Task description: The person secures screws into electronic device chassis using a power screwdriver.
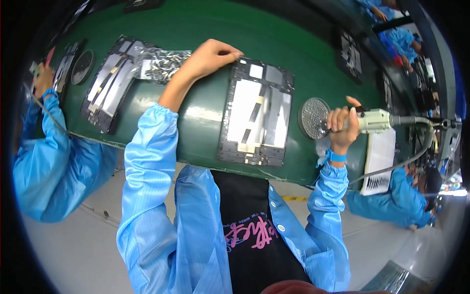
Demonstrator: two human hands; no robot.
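An opened tablet (254, 115), its silvery battery and dark board exposed, lies upright on the green work surface in front of me. My left hand (211, 58) is at its upper left corner, thumb and fingers brought together against the edge. In my right hand (344, 125) is a pale green electric screwdriver (374, 121), lying sideways with its cable running off to the right. The screwdriver's front end points left, over the right rim of a round dish (314, 117) with a dotted, grainy surface. The bit's tip is too small to make out.
A clear bag of small parts (164, 66) lies left of my left forearm, touching another opened tablet (108, 85). Further left are a second round dish (82, 67) and a co-worker's hand (44, 78). A white slotted tray (379, 161) stands at the right edge.
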